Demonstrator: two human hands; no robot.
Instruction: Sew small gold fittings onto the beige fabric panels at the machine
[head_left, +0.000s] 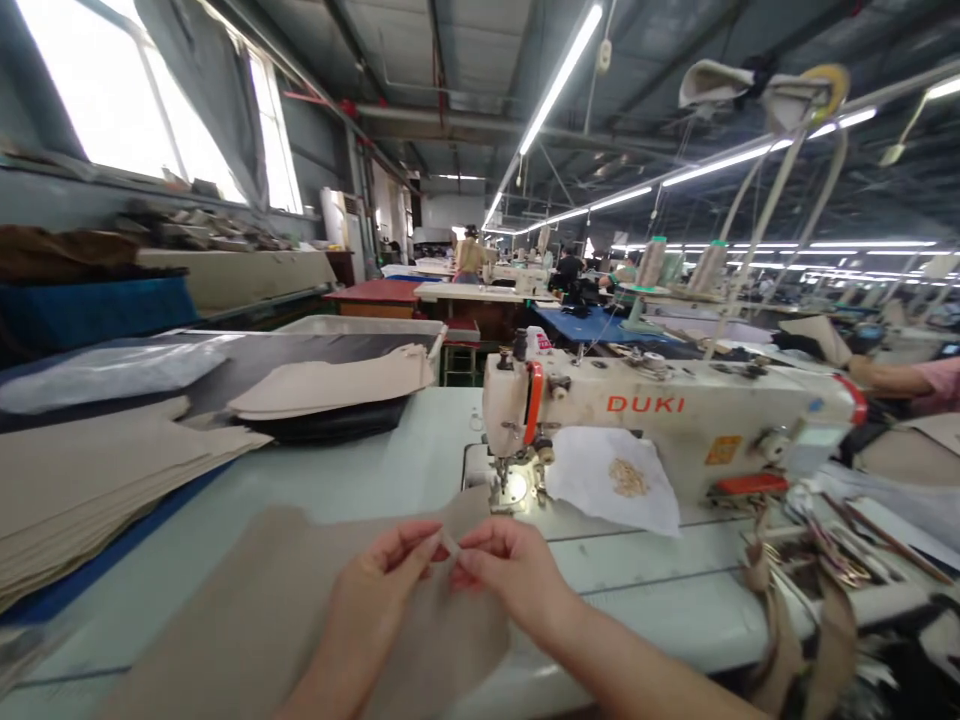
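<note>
My left hand point(382, 590) and my right hand point(517, 580) meet over a large beige fabric piece point(247, 590) in front of the sewing machine point(585, 410). Fingertips of both hands pinch a small pale strip point(450, 543) between them, each hand at one end. The fabric lies flat on the pale table, its upper edge reaching the lit needle area point(517, 485). On a white cloth point(577, 475) beside the needle sits a small heap of tan bits point(628, 477).
Stacks of beige pieces point(82, 480) point(337, 382) and a plastic bag point(112, 372) lie on the left. A tray point(825, 560) with tools and straps stands at the right. Thread cones point(652, 262) stand behind the machine. Another person's arm point(892, 378) shows at the far right.
</note>
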